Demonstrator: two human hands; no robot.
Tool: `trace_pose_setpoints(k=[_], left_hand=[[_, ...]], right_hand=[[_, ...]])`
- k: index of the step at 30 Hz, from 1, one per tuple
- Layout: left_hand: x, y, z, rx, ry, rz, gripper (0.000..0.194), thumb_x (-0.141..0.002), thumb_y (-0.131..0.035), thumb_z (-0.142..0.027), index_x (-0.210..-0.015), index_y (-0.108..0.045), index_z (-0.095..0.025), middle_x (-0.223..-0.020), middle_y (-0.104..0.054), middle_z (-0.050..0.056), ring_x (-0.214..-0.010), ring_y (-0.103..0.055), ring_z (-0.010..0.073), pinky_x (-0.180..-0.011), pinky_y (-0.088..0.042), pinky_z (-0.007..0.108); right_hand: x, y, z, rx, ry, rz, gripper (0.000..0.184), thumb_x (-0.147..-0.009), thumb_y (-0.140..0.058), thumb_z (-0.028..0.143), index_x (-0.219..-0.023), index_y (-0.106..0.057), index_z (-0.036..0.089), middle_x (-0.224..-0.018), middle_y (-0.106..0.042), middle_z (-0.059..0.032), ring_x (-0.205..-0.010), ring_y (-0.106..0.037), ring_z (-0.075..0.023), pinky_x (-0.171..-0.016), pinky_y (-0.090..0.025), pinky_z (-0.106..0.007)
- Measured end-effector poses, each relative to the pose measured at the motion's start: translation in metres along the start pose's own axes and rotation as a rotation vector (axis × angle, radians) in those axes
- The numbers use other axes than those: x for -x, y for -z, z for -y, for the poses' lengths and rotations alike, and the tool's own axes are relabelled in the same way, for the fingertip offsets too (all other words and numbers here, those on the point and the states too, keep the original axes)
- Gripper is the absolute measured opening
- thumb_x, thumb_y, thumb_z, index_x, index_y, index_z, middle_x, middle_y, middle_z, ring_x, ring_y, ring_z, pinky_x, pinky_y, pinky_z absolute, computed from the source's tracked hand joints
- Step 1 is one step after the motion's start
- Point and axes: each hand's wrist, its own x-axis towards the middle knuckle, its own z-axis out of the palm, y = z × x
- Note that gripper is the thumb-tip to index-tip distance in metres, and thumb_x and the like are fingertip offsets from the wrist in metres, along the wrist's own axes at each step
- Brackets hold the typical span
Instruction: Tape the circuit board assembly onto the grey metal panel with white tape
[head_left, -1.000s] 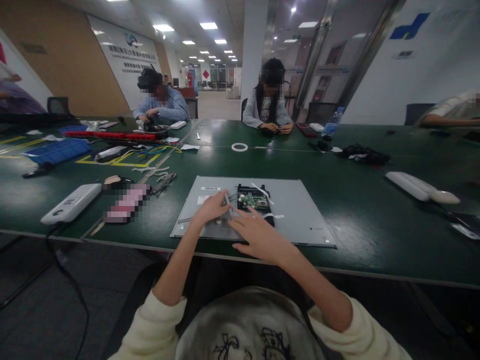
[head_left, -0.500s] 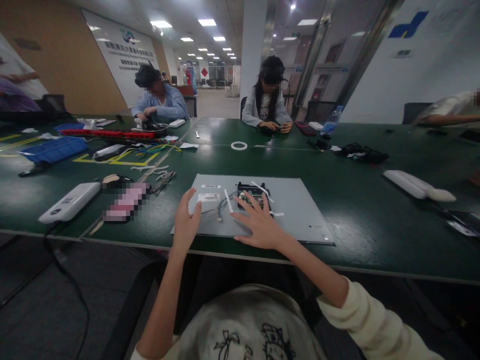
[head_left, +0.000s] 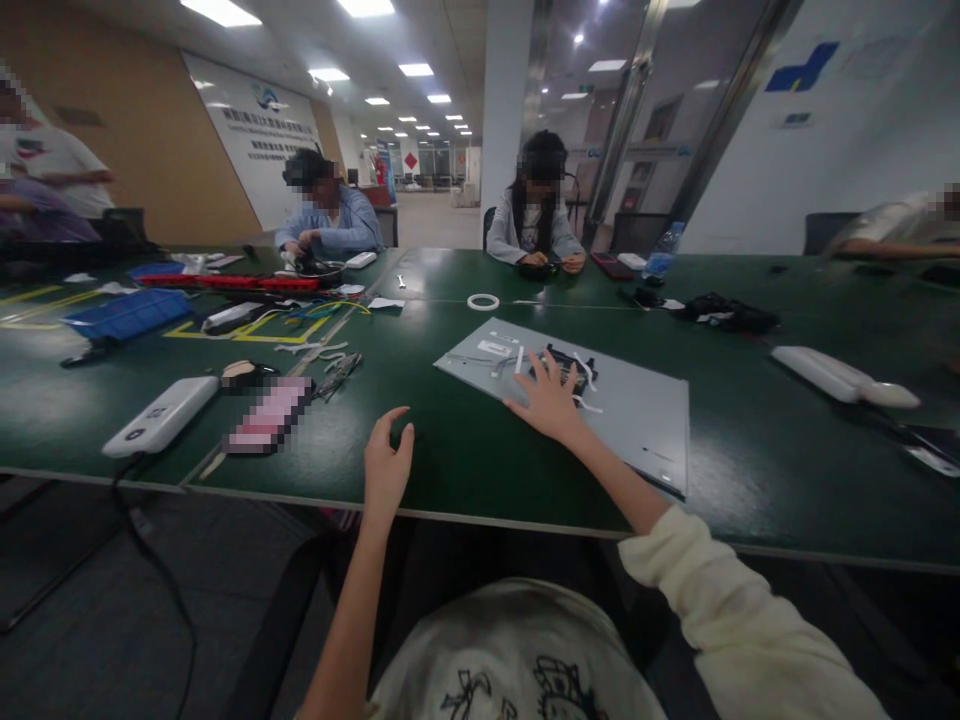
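A grey flat panel (head_left: 637,420) lies turned at an angle on the green table. Near its middle sits a black bracket with a circuit board (head_left: 583,366), partly covered by my right hand (head_left: 549,400). That hand rests over the board and panel with its fingers spread. White tape strips (head_left: 519,360) and a thin cable (head_left: 498,368) show on the panel, beside a white label (head_left: 493,347). My left hand (head_left: 387,462) is apart from the panel, over the table near its front edge, fingers curved and parted with nothing between them.
To the left are a pink phone-like object (head_left: 268,415), a white power bank (head_left: 161,415), a cable bundle (head_left: 339,376) and a blue tray (head_left: 127,315). A tape roll (head_left: 483,302) lies beyond the panel. Two people sit across the table; a white device (head_left: 814,372) is at right.
The panel has turned and slid away to the right, with my right hand on it. My left hand has come off the panel and moved to the left.
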Motion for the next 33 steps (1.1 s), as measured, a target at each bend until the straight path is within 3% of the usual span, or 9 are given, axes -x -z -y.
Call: trace_pose_setpoints(k=[11,17,25,33], left_hand=[[0.0,0.001,-0.004,-0.037,-0.002,0.017,0.025,-0.087,-0.045,-0.029,-0.108,-0.056,-0.02,-0.112,-0.06,0.007,-0.109,-0.055,0.0208,-0.094,-0.043,0.038],[0.001,0.003,-0.007,-0.046,-0.004,0.046,0.026,-0.087,-0.045,-0.027,-0.109,-0.056,-0.019,-0.112,-0.06,0.008,-0.109,-0.054,0.0208,-0.095,-0.042,0.039],[0.002,0.004,-0.009,-0.044,0.018,0.057,0.027,-0.087,-0.046,-0.027,-0.111,-0.054,-0.018,-0.115,-0.058,0.008,-0.111,-0.052,0.0206,-0.096,-0.041,0.039],[0.002,0.004,-0.011,-0.045,0.022,0.068,0.028,-0.087,-0.045,-0.026,-0.113,-0.054,-0.018,-0.116,-0.057,0.008,-0.111,-0.052,0.0208,-0.094,-0.042,0.037]], right_hand=[[-0.02,-0.027,-0.077,0.227,-0.409,0.001,0.054,-0.087,-0.034,0.054,-0.123,-0.051,0.018,-0.149,-0.012,-0.0152,-0.134,-0.001,-0.0378,-0.093,-0.002,-0.071],[-0.02,-0.032,-0.118,0.258,-0.577,-0.078,0.053,-0.085,-0.036,0.05,-0.121,-0.053,0.015,-0.146,-0.019,-0.0171,-0.134,-0.001,-0.0359,-0.095,-0.002,-0.069],[-0.013,-0.033,-0.178,0.243,-0.739,-0.084,0.06,-0.085,-0.034,0.049,-0.124,-0.053,0.009,-0.143,-0.023,-0.0222,-0.132,-0.004,-0.0388,-0.096,-0.007,-0.065],[0.007,-0.032,-0.227,0.323,-0.812,-0.063,0.066,-0.086,-0.023,0.055,-0.126,-0.052,0.012,-0.144,-0.022,-0.0182,-0.133,-0.001,-0.0338,-0.098,-0.002,-0.062]])
